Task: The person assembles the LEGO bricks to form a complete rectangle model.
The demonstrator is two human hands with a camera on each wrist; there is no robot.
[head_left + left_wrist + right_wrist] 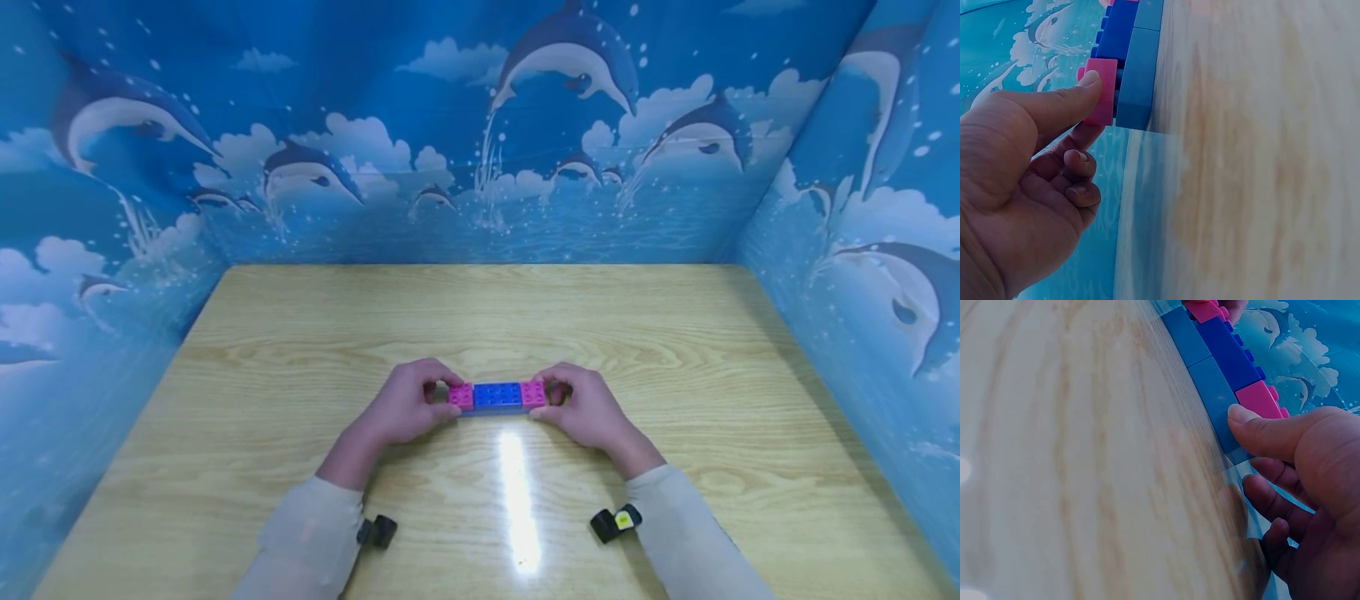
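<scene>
A short wall of toy building bricks lies across the table in the head view. Its lower row is two lighter blue bricks (pixel 1210 387) end to end. A dark blue brick (pixel 497 394) sits on top in the middle, flanked by two pink bricks. My left hand (pixel 408 404) pinches the left pink brick (pixel 1102 94) between thumb and finger; a narrow gap shows between it and the blue brick below. At the other end my right hand (pixel 588 408) grips the wall, its thumb on the lower blue brick beside the right pink brick (pixel 1260 400).
The wood-grain table (pixel 337 317) is bounded at the back and sides by a blue dolphin-print curtain (pixel 420 100). Black wrist devices (pixel 384 531) are strapped near both sleeves. A bright light reflection falls on the table before the bricks.
</scene>
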